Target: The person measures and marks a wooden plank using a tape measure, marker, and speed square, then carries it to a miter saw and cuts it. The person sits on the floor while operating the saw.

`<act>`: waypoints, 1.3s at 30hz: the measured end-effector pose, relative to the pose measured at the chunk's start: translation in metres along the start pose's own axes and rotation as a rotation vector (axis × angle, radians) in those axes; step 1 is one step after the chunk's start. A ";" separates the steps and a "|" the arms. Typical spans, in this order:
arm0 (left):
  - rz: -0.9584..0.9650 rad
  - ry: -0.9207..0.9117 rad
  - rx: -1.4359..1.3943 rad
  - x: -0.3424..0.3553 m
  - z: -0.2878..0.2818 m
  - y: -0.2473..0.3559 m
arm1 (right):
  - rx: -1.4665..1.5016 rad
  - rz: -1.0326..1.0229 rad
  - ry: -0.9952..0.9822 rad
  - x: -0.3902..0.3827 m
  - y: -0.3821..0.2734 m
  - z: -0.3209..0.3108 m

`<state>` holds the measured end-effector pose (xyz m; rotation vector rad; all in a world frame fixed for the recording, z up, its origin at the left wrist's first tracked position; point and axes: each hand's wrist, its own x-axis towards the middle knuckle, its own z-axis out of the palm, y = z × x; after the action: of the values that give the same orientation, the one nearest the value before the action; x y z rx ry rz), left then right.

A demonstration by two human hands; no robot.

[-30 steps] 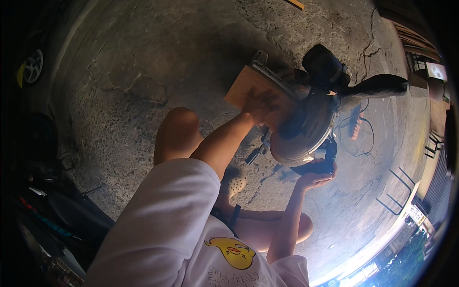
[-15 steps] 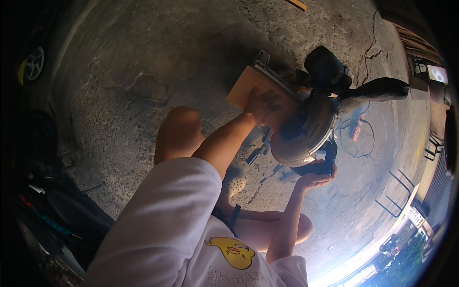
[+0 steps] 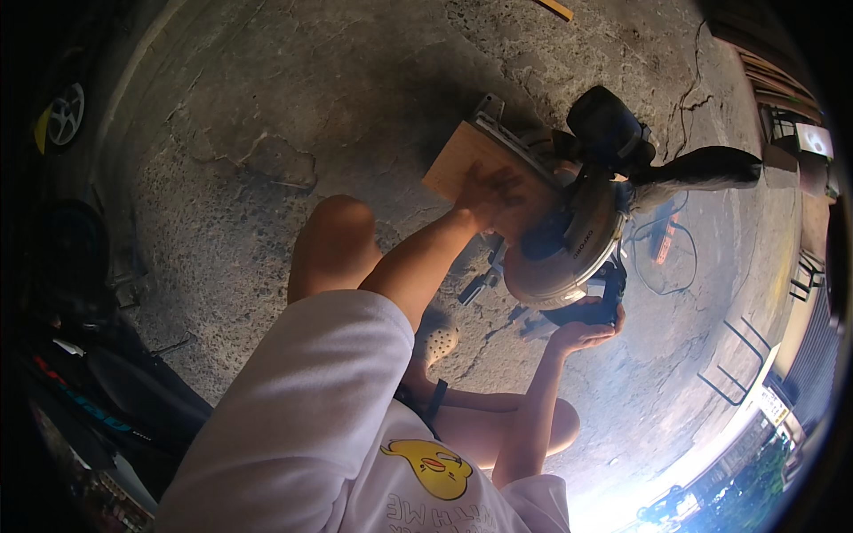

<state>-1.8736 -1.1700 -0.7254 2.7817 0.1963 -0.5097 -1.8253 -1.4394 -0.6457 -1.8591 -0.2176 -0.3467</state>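
Note:
A miter saw [image 3: 582, 233] stands on the concrete floor in front of me, its round guard and blade area facing my legs. A flat wooden board [image 3: 450, 167] lies on the saw's base, against the metal fence [image 3: 511, 138]. My left hand [image 3: 487, 195] presses down on the board with fingers spread, left of the blade. My right hand [image 3: 586, 335] is closed round the saw's black handle [image 3: 613, 298], at the near right of the guard. The blade's edge at the board is hidden behind the guard and the saw's body.
An orange power strip [image 3: 664, 238] with a looped black cord lies right of the saw. A dark dust bag [image 3: 702, 169] sticks out to the right. My knees [image 3: 333, 235] and a beige clog [image 3: 439, 343] are close by. A motorbike [image 3: 98, 400] stands at the left, metal bars [image 3: 733, 360] far right.

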 end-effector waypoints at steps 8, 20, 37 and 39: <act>-0.003 -0.009 -0.002 -0.002 -0.003 0.000 | 0.022 0.001 -0.020 -0.002 0.006 -0.002; 0.005 0.019 0.018 0.001 0.000 -0.001 | 0.027 0.029 0.003 -0.009 0.016 -0.001; 0.060 0.087 0.021 -0.001 -0.009 -0.001 | 0.107 0.003 -0.030 -0.009 0.015 0.001; 0.058 0.049 0.015 0.001 -0.014 0.006 | 0.130 0.042 -0.027 0.000 0.007 -0.006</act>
<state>-1.8673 -1.1710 -0.7118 2.8074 0.1229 -0.4310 -1.8243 -1.4471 -0.6506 -1.7379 -0.2147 -0.2725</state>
